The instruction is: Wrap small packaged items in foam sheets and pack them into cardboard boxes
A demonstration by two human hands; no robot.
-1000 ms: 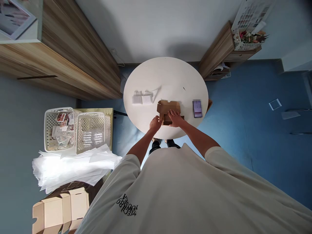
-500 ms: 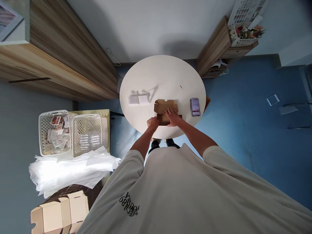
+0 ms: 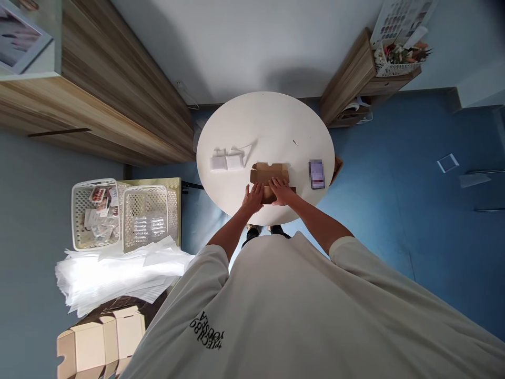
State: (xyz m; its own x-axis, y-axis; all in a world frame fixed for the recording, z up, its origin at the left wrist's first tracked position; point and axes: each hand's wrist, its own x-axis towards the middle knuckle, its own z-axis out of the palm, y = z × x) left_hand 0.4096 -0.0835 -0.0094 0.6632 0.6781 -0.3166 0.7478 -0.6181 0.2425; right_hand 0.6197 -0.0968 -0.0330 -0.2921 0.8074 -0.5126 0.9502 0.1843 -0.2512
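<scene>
A small brown cardboard box (image 3: pixel 269 172), partly folded, lies near the front edge of the round white table (image 3: pixel 272 121). My left hand (image 3: pixel 253 198) rests on the box's near left part with its fingers lying flat. My right hand (image 3: pixel 281 190) presses on the near right part, fingers spread flat. Both hands touch the cardboard and cover its front portion. A phone (image 3: pixel 317 174) lies on the table to the right of the box. Small white packets (image 3: pixel 226 160) and a clear plastic piece lie to the left.
Two white perforated baskets (image 3: pixel 126 213) with small items stand at my left, beside a stack of white sheets (image 3: pixel 118 271) and flat cardboard boxes (image 3: pixel 98 342). Wooden cabinets (image 3: pixel 118 105) flank the table. A shelf with a basket (image 3: pixel 396 58) stands at the back right.
My left hand moved from the box's left edge, off it briefly, then onto the cardboard beside my right hand. The box's front flap now lies folded down under both hands.
</scene>
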